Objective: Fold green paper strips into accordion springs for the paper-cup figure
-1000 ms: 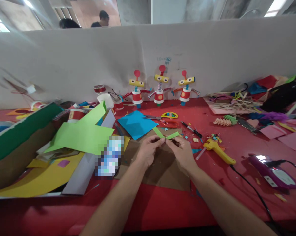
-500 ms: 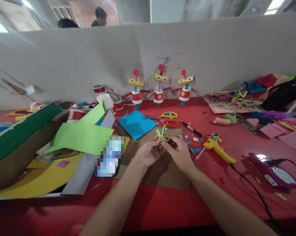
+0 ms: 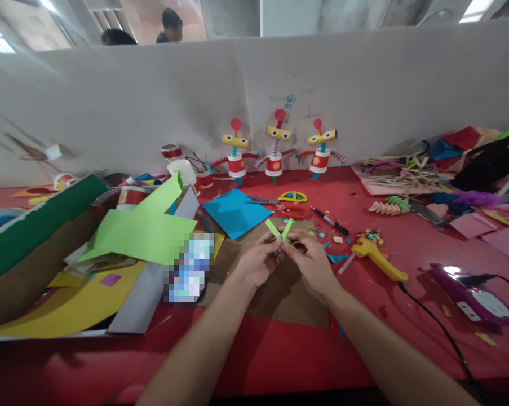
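Between my two hands is a folded light-green paper strip [image 3: 286, 230], its two free ends spread in a V pointing away from me. My left hand [image 3: 263, 260] pinches it from the left, and my right hand [image 3: 305, 254] grips it from the right with thumb and fingers. The fingertips hide the folded lower part. Under my hands lies a piece of brown cardboard [image 3: 296, 304]. Just beyond it are a blue paper sheet [image 3: 236, 214], scissors with yellow handles [image 3: 293, 197] and a black pen [image 3: 330, 221].
A yellow glue gun [image 3: 379, 259] with a black cord lies right, near a purple power socket [image 3: 476, 296]. Left are a phone [image 3: 190, 270] and a box [image 3: 63, 231] of coloured paper. Three paper-cup robots [image 3: 274, 164] stand by the white partition [image 3: 153, 96].
The ends of the green strip have spread wider apart and turned, showing more of their flat faces. Both hands keep their hold in nearly the same place.
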Tool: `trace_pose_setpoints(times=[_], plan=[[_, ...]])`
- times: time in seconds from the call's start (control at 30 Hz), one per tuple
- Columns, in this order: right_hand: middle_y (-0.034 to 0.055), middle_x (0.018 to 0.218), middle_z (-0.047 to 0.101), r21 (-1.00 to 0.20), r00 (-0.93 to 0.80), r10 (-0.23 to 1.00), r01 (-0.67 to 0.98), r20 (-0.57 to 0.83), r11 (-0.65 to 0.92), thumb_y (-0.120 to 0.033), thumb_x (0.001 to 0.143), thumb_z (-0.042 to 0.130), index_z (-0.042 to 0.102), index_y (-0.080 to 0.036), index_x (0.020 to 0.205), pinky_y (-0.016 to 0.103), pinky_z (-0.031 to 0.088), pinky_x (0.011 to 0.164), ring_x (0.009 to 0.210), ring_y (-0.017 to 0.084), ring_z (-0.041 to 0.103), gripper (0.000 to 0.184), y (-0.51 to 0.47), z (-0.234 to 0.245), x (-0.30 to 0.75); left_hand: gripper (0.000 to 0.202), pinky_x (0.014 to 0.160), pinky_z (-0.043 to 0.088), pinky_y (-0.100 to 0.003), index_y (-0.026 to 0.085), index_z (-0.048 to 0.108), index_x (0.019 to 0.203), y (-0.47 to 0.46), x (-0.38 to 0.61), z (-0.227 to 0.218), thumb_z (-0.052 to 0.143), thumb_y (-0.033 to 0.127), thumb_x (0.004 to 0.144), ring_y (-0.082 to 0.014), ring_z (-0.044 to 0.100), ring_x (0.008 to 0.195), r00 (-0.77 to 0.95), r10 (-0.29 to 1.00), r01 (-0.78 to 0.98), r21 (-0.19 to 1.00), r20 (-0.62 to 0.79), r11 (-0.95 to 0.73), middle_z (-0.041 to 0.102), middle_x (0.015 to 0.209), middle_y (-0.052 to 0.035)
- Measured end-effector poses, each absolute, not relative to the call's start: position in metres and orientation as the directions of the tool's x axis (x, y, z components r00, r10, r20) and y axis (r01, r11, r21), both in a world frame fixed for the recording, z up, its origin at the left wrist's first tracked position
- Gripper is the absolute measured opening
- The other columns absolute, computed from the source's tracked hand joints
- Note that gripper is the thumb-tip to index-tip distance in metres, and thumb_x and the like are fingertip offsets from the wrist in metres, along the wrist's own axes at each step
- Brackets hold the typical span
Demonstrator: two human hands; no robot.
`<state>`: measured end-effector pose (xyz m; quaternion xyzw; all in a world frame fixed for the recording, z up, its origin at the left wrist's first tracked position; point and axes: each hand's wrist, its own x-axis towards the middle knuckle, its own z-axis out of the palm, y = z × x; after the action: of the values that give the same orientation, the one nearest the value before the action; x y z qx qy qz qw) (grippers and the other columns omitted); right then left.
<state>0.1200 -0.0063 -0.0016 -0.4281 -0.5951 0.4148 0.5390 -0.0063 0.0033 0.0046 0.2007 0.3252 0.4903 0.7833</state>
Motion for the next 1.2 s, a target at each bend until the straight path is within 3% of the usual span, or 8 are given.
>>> trace_pose_setpoints(times=[0.1, 0.27, 0.57, 1.03, 1.2], plan=[[0.0033, 0.095, 0.065, -0.978, -0.017, 0.978, -0.024, 0.209, 0.209, -0.033, 0.073, 0.062, 0.063, -0.024, 0.098, 0.030, 0.045, 0.074, 0.082, 0.018, 0.058, 0.027, -0.008, -0.004, 0.117, 0.026, 0.060, 0.043, -0.017, 0.018, 0.068, 0.085, 0.003, -0.001, 0.002, 0.071, 0.011, 0.061, -0.0064, 0.056, 0.063, 0.170, 0.935, -0.649, 0.679, -0.312, 0.345, 0.064, 0.073, 0.0006], [0.0026, 0.081, 0.066, -0.977, 0.057, 0.977, 0.067, 0.206, 0.202, -0.035, 0.075, 0.060, 0.068, -0.021, 0.082, 0.029, 0.043, 0.072, 0.077, 0.017, 0.057, 0.018, -0.005, -0.004, 0.119, 0.020, 0.060, 0.042, -0.018, 0.015, 0.069, 0.078, 0.001, 0.003, 0.003, 0.072, 0.012, 0.059, -0.0067, 0.056, 0.062, 0.092, 0.930, -0.620, 0.710, -0.356, 0.333, 0.065, 0.070, -0.0008], [0.0005, 0.077, 0.066, -0.989, 0.062, 0.992, -0.093, 0.110, 0.116, -0.036, 0.073, 0.062, 0.070, -0.022, 0.084, 0.029, 0.043, 0.070, 0.073, 0.016, 0.057, 0.020, -0.001, -0.011, 0.123, 0.026, 0.065, 0.042, -0.023, 0.014, 0.068, 0.081, -0.008, 0.009, 0.012, 0.074, 0.024, 0.058, -0.0096, 0.057, 0.064, -0.018, 0.977, -0.470, 0.864, -0.214, 0.181, 0.066, 0.071, -0.0015], [0.0011, 0.074, 0.066, -0.990, 0.019, 0.995, -0.095, 0.101, 0.102, -0.038, 0.071, 0.063, 0.069, -0.020, 0.078, 0.029, 0.043, 0.069, 0.071, 0.017, 0.058, 0.019, 0.000, -0.011, 0.124, 0.023, 0.063, 0.044, -0.024, 0.013, 0.060, 0.075, -0.004, 0.011, 0.006, 0.073, 0.020, 0.056, -0.0104, 0.057, 0.062, -0.132, 0.977, -0.424, 0.901, -0.166, 0.095, 0.064, 0.067, -0.0006], [-0.0003, 0.069, 0.064, -0.986, 0.023, 0.998, -0.158, 0.050, 0.053, -0.035, 0.068, 0.066, 0.069, -0.020, 0.075, 0.027, 0.044, 0.065, 0.066, 0.015, 0.056, 0.016, 0.002, -0.010, 0.124, 0.019, 0.066, 0.044, -0.026, 0.013, 0.063, 0.073, -0.007, 0.010, 0.009, 0.072, 0.019, 0.057, -0.0121, 0.059, 0.064, -0.052, 0.986, -0.456, 0.882, -0.157, 0.116, 0.065, 0.069, -0.0021]])
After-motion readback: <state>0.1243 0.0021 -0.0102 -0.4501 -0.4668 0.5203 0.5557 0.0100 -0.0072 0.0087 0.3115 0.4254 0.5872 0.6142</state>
